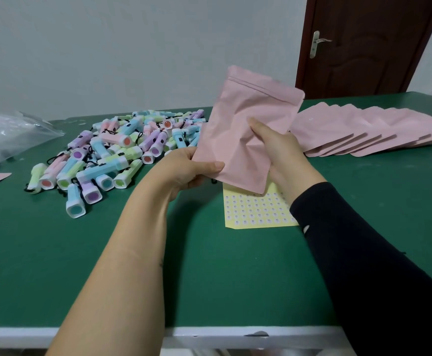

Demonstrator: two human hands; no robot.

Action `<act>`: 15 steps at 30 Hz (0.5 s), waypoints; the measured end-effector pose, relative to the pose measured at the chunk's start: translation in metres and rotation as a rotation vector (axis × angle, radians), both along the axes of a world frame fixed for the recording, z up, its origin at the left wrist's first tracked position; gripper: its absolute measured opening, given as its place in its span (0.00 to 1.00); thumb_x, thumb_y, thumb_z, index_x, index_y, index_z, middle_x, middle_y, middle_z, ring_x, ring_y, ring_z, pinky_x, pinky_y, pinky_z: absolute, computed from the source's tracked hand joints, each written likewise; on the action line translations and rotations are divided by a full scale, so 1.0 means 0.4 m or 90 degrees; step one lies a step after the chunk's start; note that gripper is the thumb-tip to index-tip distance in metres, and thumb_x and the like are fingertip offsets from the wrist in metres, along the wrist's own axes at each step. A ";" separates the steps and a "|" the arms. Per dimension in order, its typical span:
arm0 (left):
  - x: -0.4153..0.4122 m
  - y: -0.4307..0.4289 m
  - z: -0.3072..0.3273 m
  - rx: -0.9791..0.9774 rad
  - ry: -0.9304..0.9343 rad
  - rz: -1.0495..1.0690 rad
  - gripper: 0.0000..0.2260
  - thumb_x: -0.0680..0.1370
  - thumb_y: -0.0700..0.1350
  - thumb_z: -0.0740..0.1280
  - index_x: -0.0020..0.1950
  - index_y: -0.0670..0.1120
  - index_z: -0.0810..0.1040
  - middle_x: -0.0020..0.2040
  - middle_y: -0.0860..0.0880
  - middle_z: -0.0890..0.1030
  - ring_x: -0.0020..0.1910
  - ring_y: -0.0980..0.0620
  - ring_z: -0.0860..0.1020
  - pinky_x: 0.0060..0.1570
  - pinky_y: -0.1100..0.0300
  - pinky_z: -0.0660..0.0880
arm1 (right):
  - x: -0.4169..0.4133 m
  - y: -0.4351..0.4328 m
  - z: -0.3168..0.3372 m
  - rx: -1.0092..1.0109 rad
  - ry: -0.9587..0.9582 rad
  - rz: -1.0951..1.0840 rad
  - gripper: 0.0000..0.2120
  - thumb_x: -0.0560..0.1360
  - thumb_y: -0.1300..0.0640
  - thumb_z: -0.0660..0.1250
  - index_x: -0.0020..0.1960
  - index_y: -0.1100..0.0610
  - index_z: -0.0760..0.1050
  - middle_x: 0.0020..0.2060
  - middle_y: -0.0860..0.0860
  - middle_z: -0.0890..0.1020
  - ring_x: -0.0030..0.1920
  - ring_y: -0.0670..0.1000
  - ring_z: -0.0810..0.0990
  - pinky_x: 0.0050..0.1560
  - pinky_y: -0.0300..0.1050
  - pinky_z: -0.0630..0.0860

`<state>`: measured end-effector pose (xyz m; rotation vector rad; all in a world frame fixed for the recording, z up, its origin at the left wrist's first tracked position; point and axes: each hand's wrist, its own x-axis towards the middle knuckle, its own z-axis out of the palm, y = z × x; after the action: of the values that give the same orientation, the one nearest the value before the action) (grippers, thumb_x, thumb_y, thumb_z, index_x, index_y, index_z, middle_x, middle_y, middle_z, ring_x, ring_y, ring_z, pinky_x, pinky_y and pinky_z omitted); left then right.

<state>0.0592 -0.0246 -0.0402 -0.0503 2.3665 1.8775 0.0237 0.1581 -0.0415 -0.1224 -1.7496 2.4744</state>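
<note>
A pink zip-top pouch [243,116] is held upright above the green table [209,278], its sealed top tilted away from me. My left hand [186,170] grips its lower left corner, thumb across the front. My right hand [279,147] holds its right side, thumb pressed on the front and fingers behind. The pouch looks slightly puffed; whatever is inside it is hidden.
A heap of pastel mini flashlights [117,152] lies at the left. A fanned row of flat pink pouches [359,132] lies at the right. A yellow sticker sheet [256,211] sits under the held pouch. A clear plastic bag [6,134] is far left, a brown door [364,44] behind.
</note>
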 end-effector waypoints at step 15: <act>0.009 0.000 0.009 0.053 0.010 -0.036 0.15 0.64 0.48 0.79 0.48 0.48 0.82 0.43 0.52 0.86 0.37 0.55 0.82 0.34 0.64 0.77 | -0.007 0.030 -0.006 -0.006 -0.009 0.099 0.09 0.70 0.55 0.76 0.49 0.57 0.81 0.43 0.51 0.87 0.43 0.52 0.86 0.45 0.50 0.83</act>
<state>0.0626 -0.0244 -0.0365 0.0395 2.2707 1.9551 0.0210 0.1702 -0.0438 -0.0051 -1.8184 2.5943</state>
